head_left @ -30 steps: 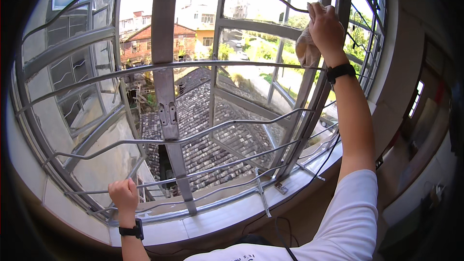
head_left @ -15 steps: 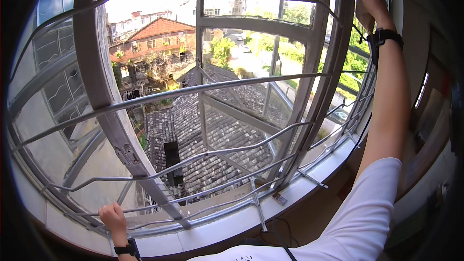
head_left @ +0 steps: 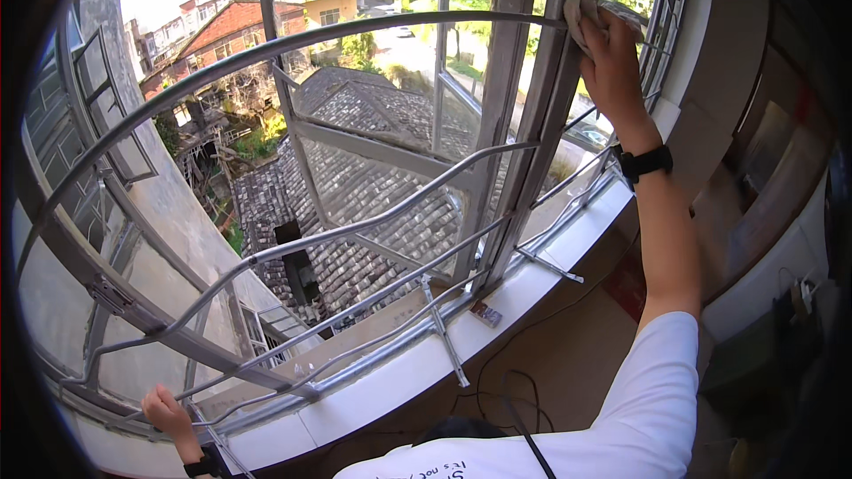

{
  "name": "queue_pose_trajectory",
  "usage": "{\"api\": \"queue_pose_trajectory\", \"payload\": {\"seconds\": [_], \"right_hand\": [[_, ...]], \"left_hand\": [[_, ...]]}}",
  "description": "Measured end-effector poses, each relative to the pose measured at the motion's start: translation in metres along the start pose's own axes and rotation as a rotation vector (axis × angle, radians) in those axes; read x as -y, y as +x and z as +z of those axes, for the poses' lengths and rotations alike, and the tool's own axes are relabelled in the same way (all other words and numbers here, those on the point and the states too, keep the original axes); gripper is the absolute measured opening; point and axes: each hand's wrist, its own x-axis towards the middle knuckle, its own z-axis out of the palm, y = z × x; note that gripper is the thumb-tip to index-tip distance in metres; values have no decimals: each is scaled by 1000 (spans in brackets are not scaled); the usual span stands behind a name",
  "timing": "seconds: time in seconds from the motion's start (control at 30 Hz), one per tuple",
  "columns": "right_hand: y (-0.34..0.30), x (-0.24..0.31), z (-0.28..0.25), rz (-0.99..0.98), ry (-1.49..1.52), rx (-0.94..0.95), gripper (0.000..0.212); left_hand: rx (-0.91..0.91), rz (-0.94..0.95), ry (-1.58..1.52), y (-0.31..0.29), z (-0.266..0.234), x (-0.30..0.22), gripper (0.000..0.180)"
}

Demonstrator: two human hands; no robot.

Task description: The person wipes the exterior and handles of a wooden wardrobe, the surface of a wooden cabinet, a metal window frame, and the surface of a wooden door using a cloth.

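Note:
My right hand (head_left: 614,71) is raised at the upper right, its fingers bunched round a crumpled grey-beige cloth (head_left: 581,19). The cloth rests against the upright metal window frame (head_left: 559,62), close to the end of a curved grille bar (head_left: 355,34). At the lower left my left hand (head_left: 165,410) is closed at a low bar of the grille, above the white sill. Its fingertips are partly hidden. Dark bands circle both wrists.
Bent metal bars cross the whole window. An open glass sash (head_left: 390,151) stands outside above a tiled roof (head_left: 382,213). Metal stays (head_left: 445,333) stick out over the white sill (head_left: 346,417). A small flat piece (head_left: 486,313) lies on it, and cables (head_left: 506,390) trail below.
My right hand has come down along the frame with the cloth. The view has tilted lower and shifted right. My left hand stays closed by the low bar.

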Motion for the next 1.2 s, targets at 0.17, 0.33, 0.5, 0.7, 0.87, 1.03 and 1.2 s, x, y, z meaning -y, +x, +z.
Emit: {"api": "queue_pose_trajectory", "payload": {"seconds": [0.17, 0.33, 0.5, 0.7, 0.87, 1.03, 1.2], "right_hand": [[-50, 35, 12, 92, 47, -44, 56], [-128, 77, 30, 115, 85, 32, 54], [-161, 104, 44, 343, 230, -42, 51], [-246, 143, 49, 310, 324, 146, 44], [-251, 164, 41, 371, 204, 178, 35], [-264, 172, 47, 407, 225, 165, 37], [-328, 197, 47, 547, 340, 328, 43]], "left_hand": [[71, -12, 35, -2, 3, 22, 38], [67, -36, 56, 1, 8, 26, 40], [190, -55, 69, 8, 3, 27, 41], [156, 81, 114, 7, 3, 37, 34], [106, 222, 220, 5, -3, 43, 29], [116, 199, 272, 5, -1, 39, 26], [120, 241, 295, 10, 2, 33, 24]]}}
